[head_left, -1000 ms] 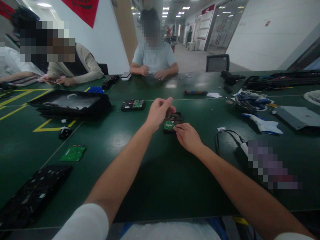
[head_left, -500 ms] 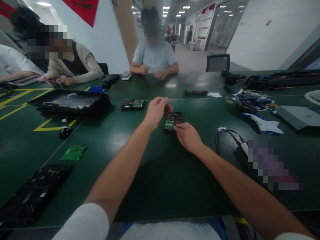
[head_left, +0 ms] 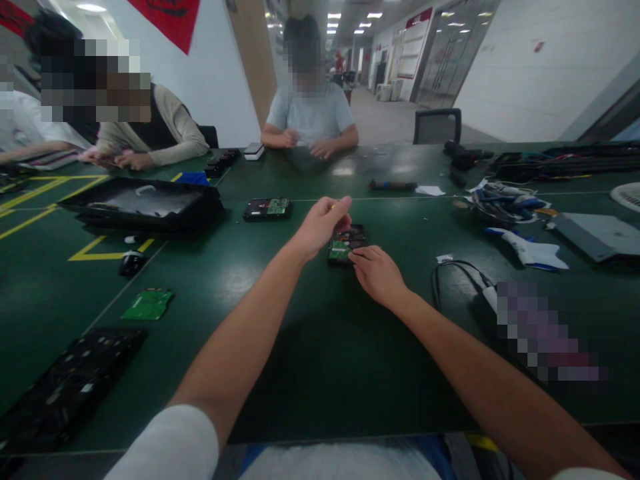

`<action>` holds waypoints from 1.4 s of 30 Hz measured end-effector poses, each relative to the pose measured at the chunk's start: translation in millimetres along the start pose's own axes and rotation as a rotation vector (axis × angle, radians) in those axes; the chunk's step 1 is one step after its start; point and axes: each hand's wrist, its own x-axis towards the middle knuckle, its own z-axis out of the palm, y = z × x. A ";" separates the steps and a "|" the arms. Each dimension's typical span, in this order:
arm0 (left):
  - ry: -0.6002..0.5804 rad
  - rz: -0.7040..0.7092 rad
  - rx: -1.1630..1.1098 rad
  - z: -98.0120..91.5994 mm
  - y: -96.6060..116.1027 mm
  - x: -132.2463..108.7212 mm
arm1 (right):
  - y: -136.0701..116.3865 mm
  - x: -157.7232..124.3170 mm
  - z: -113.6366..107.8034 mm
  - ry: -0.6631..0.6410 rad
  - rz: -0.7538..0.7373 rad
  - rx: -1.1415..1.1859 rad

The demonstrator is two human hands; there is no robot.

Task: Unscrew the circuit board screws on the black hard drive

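A hard drive [head_left: 339, 252] lies on the green table with its green circuit board facing up. The fingers of my right hand [head_left: 376, 270] grip its right edge. Above its far side is my left hand [head_left: 320, 223], thumb and fingers closed together. A small yellow spot shows between them, but what they hold is too small and covered to make out. Part of the drive is hidden under the left hand. Another hard drive [head_left: 267, 208], also with a green board, lies farther off to the left.
On the left are a loose green circuit board [head_left: 149, 305], a dark panel [head_left: 75, 387], a computer mouse [head_left: 131, 263] and black trays [head_left: 145, 207]. To the right lie a cable [head_left: 437, 280], gloves [head_left: 530, 249], a wire bundle [head_left: 505, 202] and a grey metal box [head_left: 597, 235]. Other people sit across the table.
My left hand has shifted slightly to the right and turned, with its thumb raised. My right hand stays at the edge of the hard drive.
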 end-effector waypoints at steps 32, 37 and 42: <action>0.166 -0.002 -0.143 3.9 -3.6 4.7 | 2.1 0.0 0.8 0.010 -0.027 0.015; 0.169 0.006 -0.040 5.8 -7.1 3.8 | 0.7 0.4 -0.4 -0.002 -0.011 0.015; 0.081 0.014 -0.077 0.7 -7.7 4.0 | 0.4 0.3 -1.1 -0.012 -0.010 -0.001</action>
